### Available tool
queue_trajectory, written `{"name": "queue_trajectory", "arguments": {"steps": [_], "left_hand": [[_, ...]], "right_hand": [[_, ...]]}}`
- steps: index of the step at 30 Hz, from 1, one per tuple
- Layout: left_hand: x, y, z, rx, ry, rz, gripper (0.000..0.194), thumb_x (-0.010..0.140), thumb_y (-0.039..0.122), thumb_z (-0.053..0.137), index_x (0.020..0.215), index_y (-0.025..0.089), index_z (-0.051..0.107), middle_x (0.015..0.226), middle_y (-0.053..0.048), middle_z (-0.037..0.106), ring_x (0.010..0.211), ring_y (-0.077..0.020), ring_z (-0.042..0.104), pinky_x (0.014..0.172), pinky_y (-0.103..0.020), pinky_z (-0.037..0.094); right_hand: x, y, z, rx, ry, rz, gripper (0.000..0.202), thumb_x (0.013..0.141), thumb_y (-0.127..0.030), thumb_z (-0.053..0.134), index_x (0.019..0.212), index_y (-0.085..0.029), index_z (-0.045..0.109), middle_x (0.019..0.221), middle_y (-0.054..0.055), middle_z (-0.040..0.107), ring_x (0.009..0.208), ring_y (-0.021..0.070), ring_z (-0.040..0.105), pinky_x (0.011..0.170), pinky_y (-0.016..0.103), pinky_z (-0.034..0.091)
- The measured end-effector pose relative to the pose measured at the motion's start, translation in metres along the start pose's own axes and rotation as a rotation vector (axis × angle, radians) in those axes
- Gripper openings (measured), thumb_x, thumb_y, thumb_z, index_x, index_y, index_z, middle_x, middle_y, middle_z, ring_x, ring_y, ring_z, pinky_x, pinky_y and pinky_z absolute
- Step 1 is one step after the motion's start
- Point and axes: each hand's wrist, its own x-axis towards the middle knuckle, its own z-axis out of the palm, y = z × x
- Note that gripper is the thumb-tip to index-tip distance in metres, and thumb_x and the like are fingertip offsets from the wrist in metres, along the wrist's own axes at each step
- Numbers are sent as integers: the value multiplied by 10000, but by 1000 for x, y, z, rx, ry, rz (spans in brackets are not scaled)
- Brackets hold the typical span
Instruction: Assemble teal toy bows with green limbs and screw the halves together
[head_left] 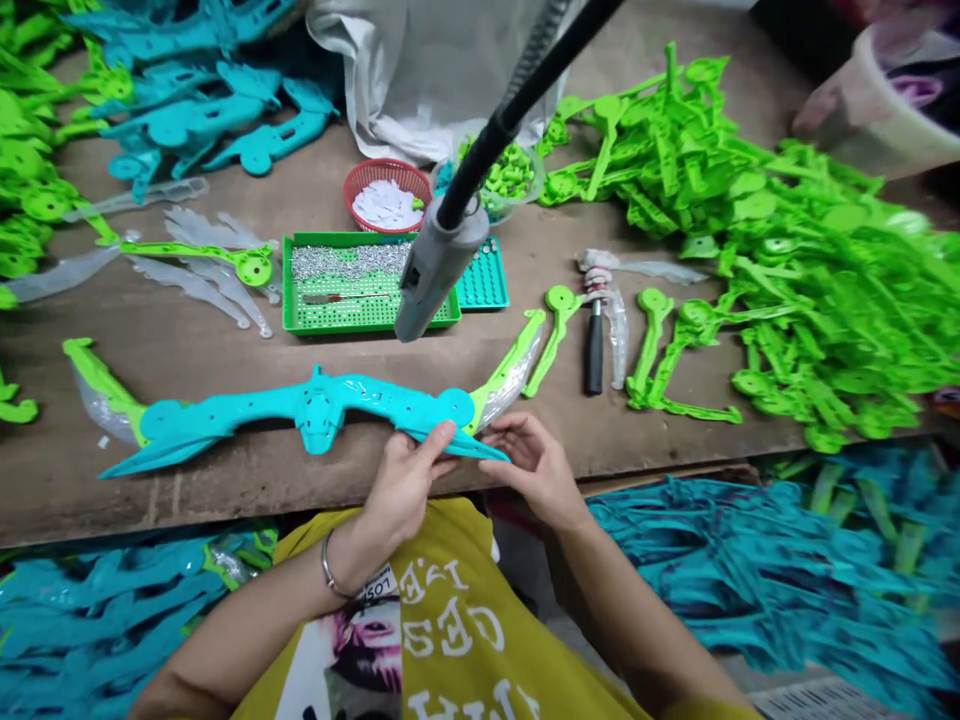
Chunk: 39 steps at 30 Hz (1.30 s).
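A blue plastic bow-shaped piece (pixel 259 408) lies across the near part of the table, with a green arm and a clear plastic blade at each end. My left hand (pixel 409 470) is closed on its right part, the thumb on top near the round joint. Beside it, my right hand (pixel 536 465) has its thumb and fingers curled around the pointed right tip. The green arm (pixel 510 370) with its clear blade rises just above my right hand. Some fingertips are hidden under the piece.
Behind the piece stands a green tray (pixel 360 318) of small metal parts. A black-and-grey tool (pixel 442 265) hangs over it. A hammer (pixel 594 345) and loose green arms (pixel 559 330) lie right. Green parts (pixel 817 240) are heaped at the right, blue parts (pixel 202 115) at the back left.
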Motion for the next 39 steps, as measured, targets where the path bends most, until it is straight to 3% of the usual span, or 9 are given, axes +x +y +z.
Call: {"name": "queue_trajectory", "arguments": {"steps": [5, 16, 22, 28, 29, 31, 34, 37, 39], "left_hand": [[-9, -2, -8, 93, -5, 96, 348, 683, 398, 862, 845, 134, 705, 921, -62, 765, 893, -200, 705, 936, -395, 551], [-15, -8, 2, -57, 61, 4, 474, 622, 414, 895, 923, 158, 634, 1010, -60, 750, 905, -225, 729, 805, -409, 620], [-7, -17, -3, -45, 51, -8, 459, 688, 441, 852, 998, 176, 642, 1082, -61, 724, 914, -187, 721, 827, -349, 607], [-30, 16, -42, 317, -228, -175, 497, 795, 393, 767, 1201, 168, 590, 1037, -135, 726, 760, -211, 753, 693, -315, 611], [-36, 30, -53, 450, -255, -105, 474, 833, 377, 719, 1239, 175, 580, 1052, -143, 725, 764, -217, 751, 680, -329, 611], [-46, 62, -80, 818, -123, 323, 297, 913, 317, 586, 1181, 199, 635, 1062, -125, 725, 837, -209, 736, 766, -357, 603], [-49, 105, -119, 1473, 119, 865, 463, 849, 198, 582, 1312, 184, 584, 1305, -146, 637, 1256, -321, 565, 1098, -539, 417], [-38, 121, -143, 1894, 186, 938, 657, 834, 133, 514, 1480, 133, 397, 1480, -169, 491, 1413, -356, 393, 1167, -587, 295], [-27, 120, -149, 2025, 233, 964, 617, 867, 135, 483, 1478, 140, 399, 1455, -170, 519, 1382, -346, 439, 1163, -594, 286]], "right_hand": [[36, -16, 5, 387, 146, 55, 460, 668, -499, 823, 974, -266, 571, 927, -15, 695, 851, 176, 683, 802, 356, 561], [45, -13, 20, 404, 300, 12, 514, 599, -557, 855, 884, -222, 589, 677, -50, 674, 634, 177, 701, 680, 345, 598], [59, -5, 12, 298, 230, 167, 528, 524, -547, 889, 808, -209, 598, 639, -10, 677, 581, 185, 657, 599, 351, 581], [62, 10, -3, 192, 272, 85, 529, 533, -429, 898, 919, -228, 597, 885, -8, 647, 784, 146, 635, 750, 324, 564], [58, 13, -5, 133, 324, 34, 561, 561, -437, 879, 998, -238, 588, 950, 3, 634, 839, 159, 637, 810, 360, 559], [47, 17, -5, -109, 442, -110, 638, 622, -461, 836, 1152, -241, 557, 1106, 58, 603, 971, 209, 626, 922, 451, 522], [32, 11, 5, -582, 416, -436, 515, 752, -453, 739, 1183, -214, 588, 1214, 132, 581, 1135, 292, 575, 1018, 552, 445], [32, -7, 22, -751, 187, -687, 209, 861, -344, 636, 1037, -232, 656, 1119, 121, 655, 1099, 288, 611, 994, 538, 472], [42, -22, 37, -748, 45, -771, 134, 892, -257, 584, 997, -251, 666, 1068, 103, 685, 1039, 263, 647, 947, 490, 513]]}}
